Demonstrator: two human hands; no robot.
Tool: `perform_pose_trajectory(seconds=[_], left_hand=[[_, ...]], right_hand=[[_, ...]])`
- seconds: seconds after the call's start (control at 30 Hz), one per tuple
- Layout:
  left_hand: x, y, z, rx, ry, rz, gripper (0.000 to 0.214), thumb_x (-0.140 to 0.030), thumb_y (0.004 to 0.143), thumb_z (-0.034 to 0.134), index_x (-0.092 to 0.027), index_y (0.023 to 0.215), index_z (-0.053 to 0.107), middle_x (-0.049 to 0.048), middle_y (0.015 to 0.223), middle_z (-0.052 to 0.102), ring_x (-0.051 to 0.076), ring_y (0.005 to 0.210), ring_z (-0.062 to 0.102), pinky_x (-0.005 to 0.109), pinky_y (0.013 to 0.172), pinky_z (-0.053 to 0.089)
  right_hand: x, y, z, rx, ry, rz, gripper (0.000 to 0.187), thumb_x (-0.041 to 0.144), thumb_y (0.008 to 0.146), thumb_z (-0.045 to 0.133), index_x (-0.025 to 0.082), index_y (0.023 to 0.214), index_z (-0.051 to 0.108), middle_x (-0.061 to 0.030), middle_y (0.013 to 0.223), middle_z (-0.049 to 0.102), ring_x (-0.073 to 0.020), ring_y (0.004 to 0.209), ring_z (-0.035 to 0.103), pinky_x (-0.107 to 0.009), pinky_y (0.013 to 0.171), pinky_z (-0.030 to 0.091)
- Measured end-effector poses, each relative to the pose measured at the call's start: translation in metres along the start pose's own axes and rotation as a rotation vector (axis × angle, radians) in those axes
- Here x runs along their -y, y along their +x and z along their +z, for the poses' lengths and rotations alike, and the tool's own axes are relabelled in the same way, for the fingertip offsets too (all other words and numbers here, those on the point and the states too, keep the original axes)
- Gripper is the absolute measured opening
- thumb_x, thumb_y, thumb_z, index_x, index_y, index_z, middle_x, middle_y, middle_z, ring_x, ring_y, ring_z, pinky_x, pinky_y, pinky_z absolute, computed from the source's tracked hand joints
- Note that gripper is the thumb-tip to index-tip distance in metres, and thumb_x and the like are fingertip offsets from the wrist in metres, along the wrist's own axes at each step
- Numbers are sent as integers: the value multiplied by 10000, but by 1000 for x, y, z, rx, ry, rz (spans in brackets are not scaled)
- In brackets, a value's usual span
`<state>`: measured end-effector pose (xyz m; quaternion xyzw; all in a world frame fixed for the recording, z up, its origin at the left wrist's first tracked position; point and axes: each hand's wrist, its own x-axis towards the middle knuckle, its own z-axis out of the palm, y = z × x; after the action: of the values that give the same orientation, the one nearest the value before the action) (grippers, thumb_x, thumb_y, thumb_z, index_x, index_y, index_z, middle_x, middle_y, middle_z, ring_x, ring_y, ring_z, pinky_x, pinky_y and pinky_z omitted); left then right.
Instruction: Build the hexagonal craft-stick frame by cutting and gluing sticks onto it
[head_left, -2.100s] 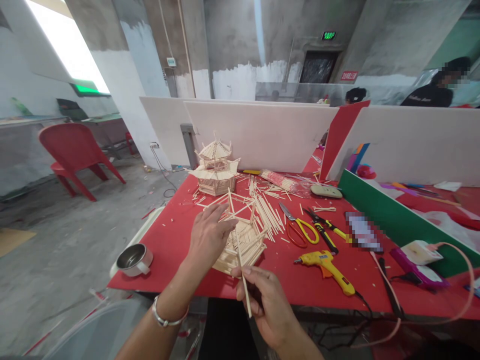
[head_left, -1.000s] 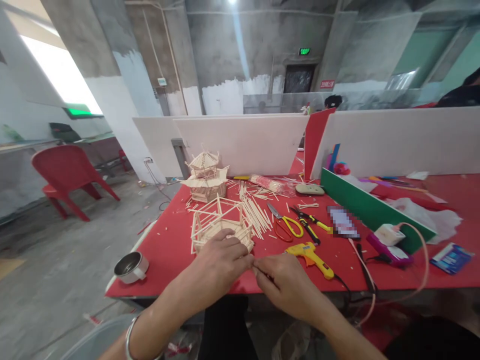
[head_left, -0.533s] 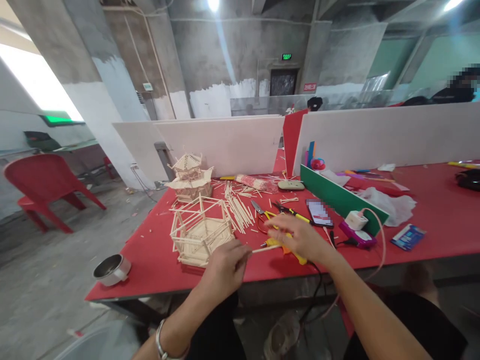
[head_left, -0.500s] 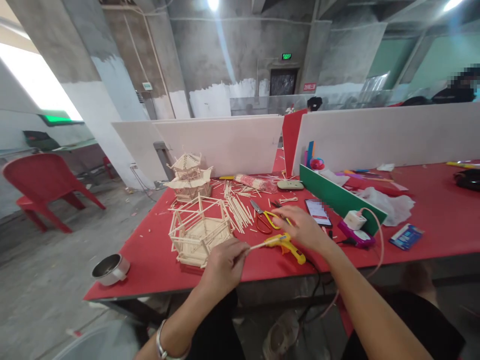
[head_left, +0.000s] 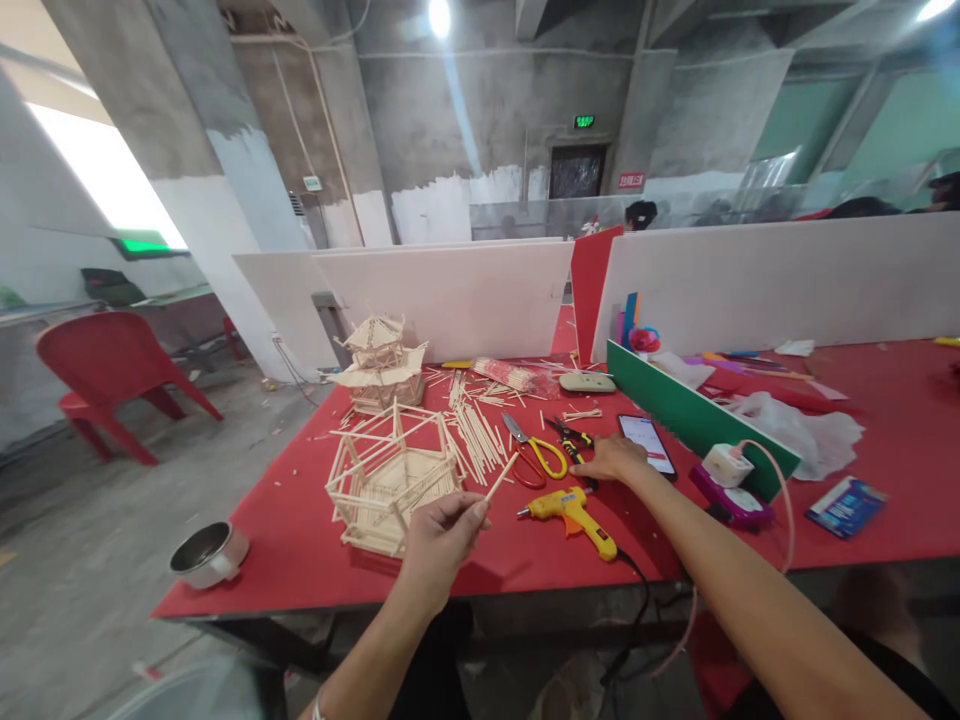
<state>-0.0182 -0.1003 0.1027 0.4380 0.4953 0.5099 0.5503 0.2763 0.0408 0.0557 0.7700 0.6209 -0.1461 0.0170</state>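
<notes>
And here's the red-topped bench (head_left: 289,530), carrying a silvery round cup (head_left: 202,562), a pale hexagonal wooden-stick frame (head_left: 395,507), a tiered wooden-stick pagoda (head_left: 381,376), scattered pale sticks (head_left: 478,440), red-and-yellow-handled scissors (head_left: 530,443), black-and-yellow pliers (head_left: 562,430), a yellow glue gun (head_left: 571,508)!

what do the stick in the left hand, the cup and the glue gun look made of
Stick: probably bare wood, from its pale, matt surface. Cup: perhaps metal, from its thin rim and smooth, pale grey side. Glue gun: apparently plastic, from its evenly yellow body; the grey nozzle looks metal.
</notes>
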Motion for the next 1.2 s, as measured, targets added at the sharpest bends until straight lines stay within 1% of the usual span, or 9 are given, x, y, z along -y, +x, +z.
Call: perform_pose_trajectory(seconds=[0.2,0.33,0.5,0.6,0.67,0.73,0.8,1.0,1.2], left_hand=[[-2,4,-3,-14,24,33,374,-462,623,806,-122,752,721,16,564,623,43,415,394,176,400,266],[-6,4,-6,-37,20,54,362,-450,640,797,-118,766,729,13,563,615,40,420,394,170,399,265],[-4,6,-4,-34,-7,35,364,-446,619,812,-121,757,724,14,561,627,35,416,395,161,401,278],[-5,7,-2,-32,27,58,342,-438,629,810,-128,748,731,21,576,640,48,449,453,160,434,325],[-7,5,-3,-35,50,84,335,-436,636,806,-134,764,738,27,598,654,60,477,487,165,460,356],[-12,2,-5,-38,71,110,341,-443,643,798,-137,783,739,29,612,661,66,485,493,172,466,366],[-18,-4,-8,-46,103,140,351,-455,651,788,-135,783,734,17,585,641,64,465,468,174,448,350],[-28,-18,-14,-26,269,261,315,-444,721,716,-129,738,719,-18,518,560,64,436,410,181,425,323],[-25,-28,-13,51,517,441,217,-313,820,601,-145,754,722,9,616,611,112,567,521,198,523,394]], right_hand=[[-3,9,-15,0,158,4,480,477,592,724,99,888,744,-240,998,700,-387,984,642,-406,759,454],[-16,-7,-31,-5,390,-54,578,550,795,505,47,965,732,-241,895,704,-336,859,663,-386,696,464],[-8,-87,-23,-54,953,-291,769,547,929,109,66,1331,553,-222,1078,670,-284,966,637,-394,794,470],[21,-153,5,190,1563,-462,802,687,835,242,147,1350,538,-189,1096,654,-285,940,627,-434,837,460],[43,-190,26,448,1736,-523,703,556,745,497,201,1351,531,-140,1064,657,-265,932,628,-423,854,453],[60,-214,43,577,1677,-497,695,292,627,609,229,1317,555,-84,990,664,-245,932,623,-404,870,449],[69,-225,52,492,1466,-453,727,169,591,571,239,1314,554,-59,1017,662,-248,1006,598,-416,934,429],[72,-222,52,162,899,-543,978,128,596,493,142,1536,223,-118,1556,291,-244,1458,195,-424,1191,144],[73,-229,48,101,721,-549,965,168,632,517,153,1544,201,-131,1571,261,-289,1464,188,-465,1190,157]])
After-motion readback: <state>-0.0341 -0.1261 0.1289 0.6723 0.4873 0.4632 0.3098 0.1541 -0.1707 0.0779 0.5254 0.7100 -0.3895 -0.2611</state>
